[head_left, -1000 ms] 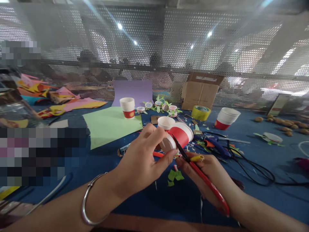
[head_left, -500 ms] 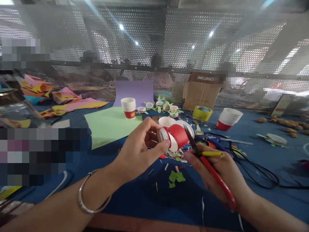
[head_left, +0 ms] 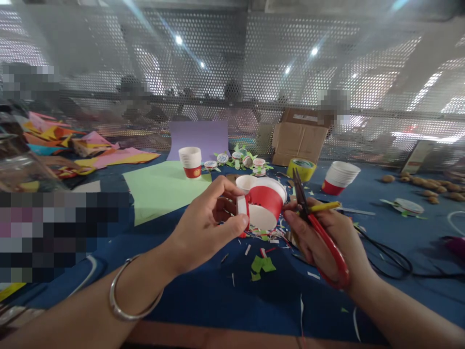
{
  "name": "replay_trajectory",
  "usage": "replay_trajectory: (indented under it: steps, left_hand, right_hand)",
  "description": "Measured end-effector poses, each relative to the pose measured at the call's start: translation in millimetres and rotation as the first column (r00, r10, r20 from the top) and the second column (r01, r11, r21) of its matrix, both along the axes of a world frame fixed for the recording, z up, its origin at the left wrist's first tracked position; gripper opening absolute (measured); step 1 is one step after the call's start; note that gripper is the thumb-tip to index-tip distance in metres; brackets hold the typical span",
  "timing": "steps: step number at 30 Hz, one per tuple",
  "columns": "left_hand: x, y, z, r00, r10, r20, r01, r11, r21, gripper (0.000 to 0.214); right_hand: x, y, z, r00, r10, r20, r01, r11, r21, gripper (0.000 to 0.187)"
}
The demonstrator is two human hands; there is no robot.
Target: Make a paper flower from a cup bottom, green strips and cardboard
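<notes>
My left hand (head_left: pixel 214 225) pinches a red-and-white paper cup (head_left: pixel 267 198) between thumb and fingers. The cup looks cut: a narrow white-and-red part is between my fingers, and the wider red wall with its white rim points right. Whether the two parts are still joined I cannot tell. Just right of the cup, my right hand (head_left: pixel 327 232) grips scissors (head_left: pixel 302 194) with red and yellow handle parts. Their dark blades point up and are apart from the cup. Behind the cup is another white cup-like piece (head_left: pixel 245 182), partly hidden.
Paper scraps (head_left: pixel 263 264) litter the blue cloth. Beyond stand a left cup stack (head_left: pixel 190 162), a right cup stack (head_left: pixel 340 178), yellow tape (head_left: pixel 301 169) and a cardboard box (head_left: pixel 301 140). Green paper (head_left: pixel 160 189) lies left; a black cable (head_left: pixel 392 259) and brown nut-like things (head_left: pixel 432 184) lie right.
The scissors have moved right, away from the cup, and their blades have turned more upright. The cup has turned in my left hand, showing more of its white inside or base.
</notes>
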State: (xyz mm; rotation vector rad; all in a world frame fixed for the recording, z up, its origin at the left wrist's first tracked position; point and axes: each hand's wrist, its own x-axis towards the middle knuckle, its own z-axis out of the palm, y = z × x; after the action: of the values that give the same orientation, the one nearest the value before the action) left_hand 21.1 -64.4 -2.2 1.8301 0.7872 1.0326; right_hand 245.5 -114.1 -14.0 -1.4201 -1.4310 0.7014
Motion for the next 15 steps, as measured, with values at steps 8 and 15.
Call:
replay_trajectory:
  steps: [8,15]
  left_hand:
    - [-1.8,1.4,-1.3,0.999,-0.016,-0.031,0.015,0.999,-0.052,0.026]
    - [-2.1,1.8,-0.4,1.0,-0.008,0.01,0.009,0.999,-0.051,0.023]
  right_hand:
    - [5.4,5.1,-3.5,0.982,0.012,-0.187,-0.019,0.999,-0.039,0.049]
    - [8.1,4.2,-2.6,0.974,0.156,-0.165,-0.18,0.973,-0.144,0.046]
